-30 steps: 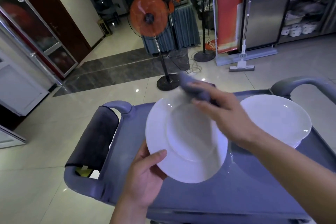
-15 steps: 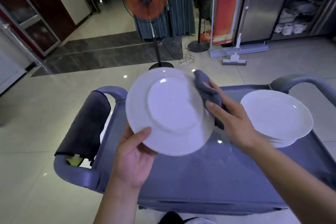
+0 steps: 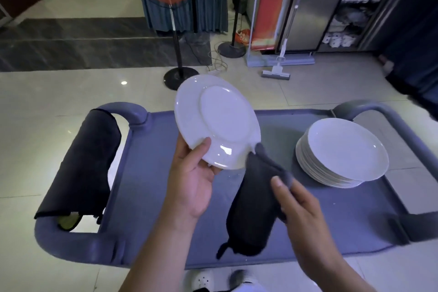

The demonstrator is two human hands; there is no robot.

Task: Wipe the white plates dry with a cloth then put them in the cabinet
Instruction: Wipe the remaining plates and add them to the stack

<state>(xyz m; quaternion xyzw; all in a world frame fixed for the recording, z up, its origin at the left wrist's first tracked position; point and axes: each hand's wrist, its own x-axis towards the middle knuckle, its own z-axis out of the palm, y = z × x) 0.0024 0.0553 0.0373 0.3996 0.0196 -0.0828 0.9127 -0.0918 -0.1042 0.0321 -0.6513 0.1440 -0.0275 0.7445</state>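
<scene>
White plate (image 3: 216,121) rim pinched in left grip (image 3: 193,182); right grip (image 3: 299,208) clutches cloth (image 3: 252,206) at its edge.

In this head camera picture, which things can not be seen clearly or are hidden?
- Top face of the held white round plate: turned away, only its underside shows.
- Right hand fingers: covered by the dark grey cloth.
- Count of the stacked white plates: edges too fine.
- Open cabinet shelves: contents small and blurred.
- Yellow item: under the dark towel on the cart handle.

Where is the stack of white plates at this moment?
In the head view, the stack of white plates sits on the right side of the grey cart, right of the dark cloth.
</scene>
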